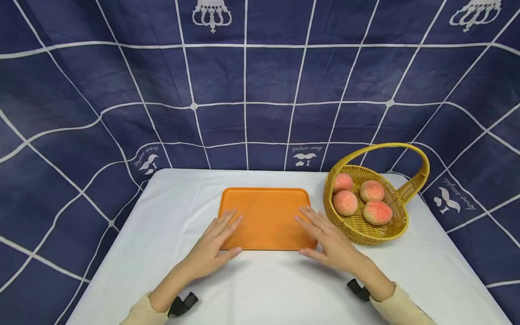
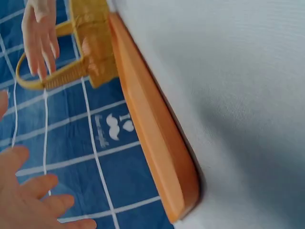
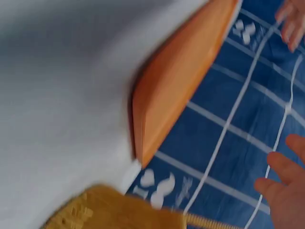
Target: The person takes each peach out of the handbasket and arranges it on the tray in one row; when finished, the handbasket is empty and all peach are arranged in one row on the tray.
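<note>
An orange tray (image 1: 266, 216) lies flat on the white-covered table, with nothing on it. My left hand (image 1: 211, 248) hovers over its near left corner, fingers straight and spread, holding nothing. Over the near right corner my right hand (image 1: 331, 241) is held the same way, its fingers extended toward the tray. Right of the tray stands a yellow wicker basket (image 1: 400, 228) with a tall arched handle. Several pinkish peaches lie inside it, one peach (image 1: 378, 212) at the near right. The left wrist view shows the left hand (image 2: 35, 200) apart from the tray's rim (image 2: 157, 138).
The white tablecloth (image 1: 260, 289) covers the table. Behind and on both sides hangs a dark blue curtain (image 1: 270, 76) with white grid lines. The basket's handle (image 1: 382, 146) rises well above the table at the back right.
</note>
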`<state>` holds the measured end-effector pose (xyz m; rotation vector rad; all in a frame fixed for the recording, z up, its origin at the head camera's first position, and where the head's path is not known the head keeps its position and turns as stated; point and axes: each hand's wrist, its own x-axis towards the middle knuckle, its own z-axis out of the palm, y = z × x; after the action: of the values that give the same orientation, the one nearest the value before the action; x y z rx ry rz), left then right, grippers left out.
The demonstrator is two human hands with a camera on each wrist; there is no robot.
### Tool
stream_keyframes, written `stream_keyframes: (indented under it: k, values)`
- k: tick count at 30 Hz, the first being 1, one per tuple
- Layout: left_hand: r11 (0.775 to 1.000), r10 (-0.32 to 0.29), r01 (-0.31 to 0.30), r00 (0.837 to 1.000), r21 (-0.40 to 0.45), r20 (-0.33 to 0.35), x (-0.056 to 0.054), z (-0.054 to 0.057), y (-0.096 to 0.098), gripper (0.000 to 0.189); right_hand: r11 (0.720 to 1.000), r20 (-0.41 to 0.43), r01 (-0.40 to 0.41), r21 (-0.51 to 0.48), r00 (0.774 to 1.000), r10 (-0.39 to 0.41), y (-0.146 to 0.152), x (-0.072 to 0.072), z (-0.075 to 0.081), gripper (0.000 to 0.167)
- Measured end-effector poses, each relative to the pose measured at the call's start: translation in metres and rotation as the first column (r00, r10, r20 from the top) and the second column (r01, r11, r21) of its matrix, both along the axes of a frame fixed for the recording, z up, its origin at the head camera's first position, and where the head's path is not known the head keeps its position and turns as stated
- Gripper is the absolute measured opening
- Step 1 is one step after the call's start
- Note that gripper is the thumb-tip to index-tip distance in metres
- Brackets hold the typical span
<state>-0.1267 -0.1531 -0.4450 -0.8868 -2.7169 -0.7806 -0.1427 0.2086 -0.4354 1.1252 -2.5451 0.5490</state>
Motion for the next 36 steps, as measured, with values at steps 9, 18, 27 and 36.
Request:
stream_keyframes:
  k: [9,18,27,36]
  values:
    - [0.874,0.17,-0.26,0.955,0.412,0.241,-0.028,-0.019,-0.022,0.067,0.854,0.146,0.362,-0.373,0.932,-0.331,0.051,-0.025,0.023,0.068]
    - [0.708,0.079,-0.41,0.855,0.575,0.513,-0.052,-0.05,-0.034,0.063,0.716,0.389,0.555,-0.423,0.825,-0.409,0.086,-0.056,0.015,0.066]
    - [0.781,0.174,-0.381,0.894,0.495,0.413,-0.054,-0.073,-0.037,0.061,0.685,0.524,0.616,-0.39,0.76,-0.385,0.094,-0.067,0.008,0.071]
    - [0.834,0.246,-0.403,0.883,0.378,0.399,-0.054,-0.078,-0.038,0.058,0.687,0.598,0.668,-0.285,0.684,-0.417,0.096,-0.075,-0.005,0.072]
